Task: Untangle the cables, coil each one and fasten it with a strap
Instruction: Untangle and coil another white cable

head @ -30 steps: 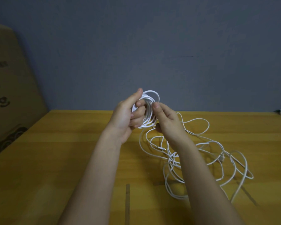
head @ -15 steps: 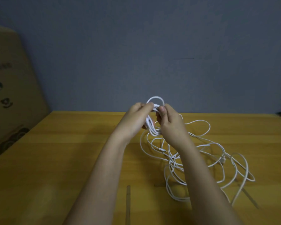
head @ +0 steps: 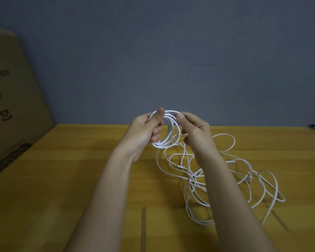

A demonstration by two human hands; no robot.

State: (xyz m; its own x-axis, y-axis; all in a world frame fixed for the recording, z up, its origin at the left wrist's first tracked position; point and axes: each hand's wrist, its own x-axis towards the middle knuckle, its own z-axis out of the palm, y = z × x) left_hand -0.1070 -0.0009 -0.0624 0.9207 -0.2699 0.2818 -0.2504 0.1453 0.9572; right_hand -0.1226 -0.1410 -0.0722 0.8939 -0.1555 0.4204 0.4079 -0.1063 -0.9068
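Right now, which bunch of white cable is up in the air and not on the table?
The small neat coil, pinched between the left hand and right hand. The big messy tangle lies spread on the wooden table.

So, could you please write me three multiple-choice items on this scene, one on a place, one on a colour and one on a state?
1. Where does the loose tangle of cable lie?
A. on the wooden table
B. on the cardboard box
C. on the floor

2. What colour is the cable?
A. black
B. white
C. red

3. What state is the coil in?
A. lying strapped on the table
B. hanging from the wall
C. held up between both hands

Key: 1 A, the loops rest on the table to the right of the arms. 2 B, every strand is white. 3 C, the left hand and the right hand grip it above the table; no strap shows.
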